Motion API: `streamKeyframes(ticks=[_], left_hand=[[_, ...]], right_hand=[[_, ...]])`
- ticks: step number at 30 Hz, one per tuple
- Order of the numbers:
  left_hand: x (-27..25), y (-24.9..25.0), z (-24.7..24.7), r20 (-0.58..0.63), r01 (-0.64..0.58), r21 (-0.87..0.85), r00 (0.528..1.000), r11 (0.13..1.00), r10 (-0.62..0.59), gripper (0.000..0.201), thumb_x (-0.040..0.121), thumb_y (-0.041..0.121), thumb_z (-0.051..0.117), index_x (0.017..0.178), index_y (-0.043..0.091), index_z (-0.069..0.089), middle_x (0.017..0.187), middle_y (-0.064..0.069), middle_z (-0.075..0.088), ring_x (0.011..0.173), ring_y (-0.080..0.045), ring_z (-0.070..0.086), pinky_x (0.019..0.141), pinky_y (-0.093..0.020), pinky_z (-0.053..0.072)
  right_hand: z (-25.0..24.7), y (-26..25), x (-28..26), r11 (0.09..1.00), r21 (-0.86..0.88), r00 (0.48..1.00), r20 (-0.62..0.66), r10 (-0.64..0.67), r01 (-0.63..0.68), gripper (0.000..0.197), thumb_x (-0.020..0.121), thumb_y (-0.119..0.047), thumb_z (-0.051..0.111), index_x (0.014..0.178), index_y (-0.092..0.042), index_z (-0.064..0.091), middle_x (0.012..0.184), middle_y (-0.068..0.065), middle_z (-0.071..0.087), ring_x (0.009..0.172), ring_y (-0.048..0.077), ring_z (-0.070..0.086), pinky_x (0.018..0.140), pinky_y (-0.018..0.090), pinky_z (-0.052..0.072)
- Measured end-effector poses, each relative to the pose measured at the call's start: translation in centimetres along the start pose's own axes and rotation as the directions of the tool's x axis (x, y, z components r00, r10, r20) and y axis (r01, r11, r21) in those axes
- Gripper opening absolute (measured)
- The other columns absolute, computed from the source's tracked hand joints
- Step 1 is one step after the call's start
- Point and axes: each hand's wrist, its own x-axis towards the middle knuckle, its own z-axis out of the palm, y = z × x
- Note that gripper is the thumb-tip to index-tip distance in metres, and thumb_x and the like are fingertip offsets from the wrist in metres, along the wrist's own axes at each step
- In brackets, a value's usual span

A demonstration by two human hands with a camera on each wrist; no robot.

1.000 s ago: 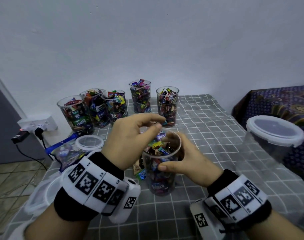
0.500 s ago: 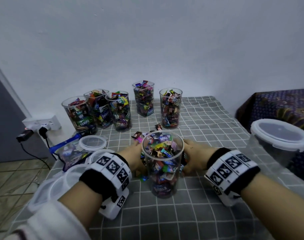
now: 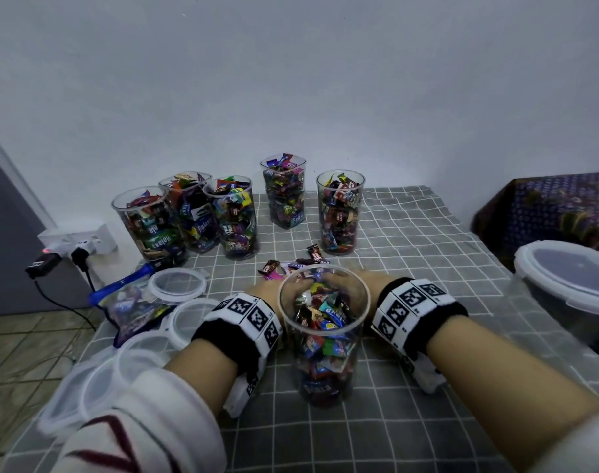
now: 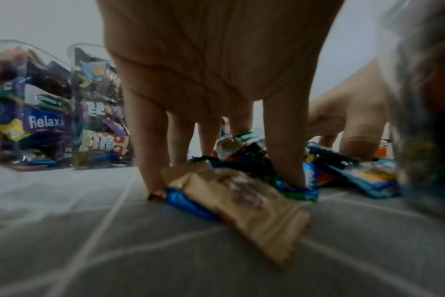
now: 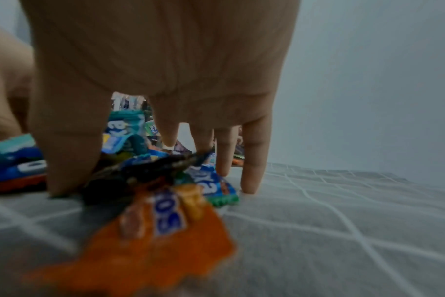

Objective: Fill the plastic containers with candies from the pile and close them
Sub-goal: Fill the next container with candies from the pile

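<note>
A clear plastic container (image 3: 325, 353), more than half full of wrapped candies, stands upright at the front centre. Right behind it lies the candy pile (image 3: 291, 266) on the grey checked cloth. My left hand (image 3: 267, 291) and right hand (image 3: 369, 285) are both down on that pile, partly hidden by the container. In the left wrist view my left hand (image 4: 224, 184) spreads straight fingers (image 4: 152, 160) over a beige candy (image 4: 241, 199) and blue wrappers. My right hand (image 5: 150, 191) stands with its thumb and fingertips (image 5: 252, 170) on the cloth around several candies, an orange candy (image 5: 163, 237) nearest the camera.
Several filled lidless containers (image 3: 339, 213) stand in a row at the back near the wall. Loose round lids (image 3: 176, 285) and a blue candy bag (image 3: 130, 302) lie at the left edge. A large tub with a white lid (image 3: 564, 278) is at the right. A power strip (image 3: 79, 240) sits far left.
A second ago the left hand dropped candies in while the right held the container. Both hands have since gone down behind it onto the pile and stayed there.
</note>
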Motion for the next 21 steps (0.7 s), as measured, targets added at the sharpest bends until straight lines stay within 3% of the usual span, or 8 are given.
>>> streamKeyframes(ticks=[3, 6, 9, 12, 21], left_hand=[[0.4, -1.2, 0.5, 0.01, 0.041, -0.057, 0.999, 0.998, -0.041, 0.041, 0.09, 0.029, 0.051, 0.129, 0.04, 0.049, 0.13, -0.006, 0.058, 0.117, -0.026, 0.056, 0.098, -0.044, 0.045], [-0.5, -0.3, -0.9, 0.052, 0.049, -0.014, 0.997, 0.999, -0.048, 0.029, 0.089, 0.03, 0.051, 0.116, 0.034, 0.06, 0.12, -0.004, 0.063, 0.11, -0.027, 0.058, 0.095, -0.043, 0.048], [-1.2, 0.7, -1.6, -0.034, 0.042, 0.092, 0.999, 0.995, -0.039, 0.025, 0.092, 0.023, 0.051, 0.113, 0.027, 0.064, 0.111, -0.002, 0.065, 0.105, -0.026, 0.06, 0.091, -0.04, 0.05], [-1.7, 1.4, -1.9, -0.069, 0.094, 0.15, 0.994, 0.984, -0.085, 0.03, 0.092, 0.024, 0.051, 0.12, 0.023, 0.062, 0.12, -0.005, 0.061, 0.11, -0.028, 0.056, 0.093, -0.041, 0.048], [-2.1, 1.9, -2.2, -0.186, 0.163, 0.104, 0.972, 0.981, -0.142, 0.027, 0.093, 0.034, 0.047, 0.112, 0.025, 0.065, 0.107, -0.004, 0.067, 0.1, -0.026, 0.06, 0.085, -0.038, 0.05]], right_hand=[[0.6, 0.0, 1.1, 1.0, -0.001, 1.0, -0.009, 0.02, -0.02, 0.052, 0.082, -0.041, 0.065, 0.13, -0.029, 0.051, 0.135, 0.003, 0.052, 0.118, 0.026, 0.053, 0.101, 0.041, 0.044], [0.8, -0.2, 1.4, 0.992, 0.089, 0.996, -0.022, 0.089, -0.087, 0.03, 0.09, -0.038, 0.055, 0.116, -0.024, 0.062, 0.12, 0.005, 0.062, 0.107, 0.027, 0.06, 0.094, 0.041, 0.049], [0.9, -0.2, 1.7, 0.991, 0.106, 0.994, -0.053, 0.091, -0.085, 0.026, 0.09, -0.033, 0.051, 0.111, -0.027, 0.064, 0.113, 0.006, 0.064, 0.1, 0.027, 0.062, 0.09, 0.041, 0.051], [0.6, -0.4, 1.5, 0.992, 0.106, 0.994, -0.07, 0.082, -0.075, 0.024, 0.091, -0.027, 0.051, 0.11, -0.022, 0.066, 0.109, 0.007, 0.066, 0.096, 0.026, 0.063, 0.088, 0.04, 0.053], [0.2, -0.7, 0.4, 0.995, 0.074, 0.984, -0.159, 0.077, -0.066, 0.023, 0.092, -0.026, 0.052, 0.109, -0.017, 0.065, 0.107, 0.008, 0.067, 0.097, 0.027, 0.063, 0.085, 0.042, 0.054]])
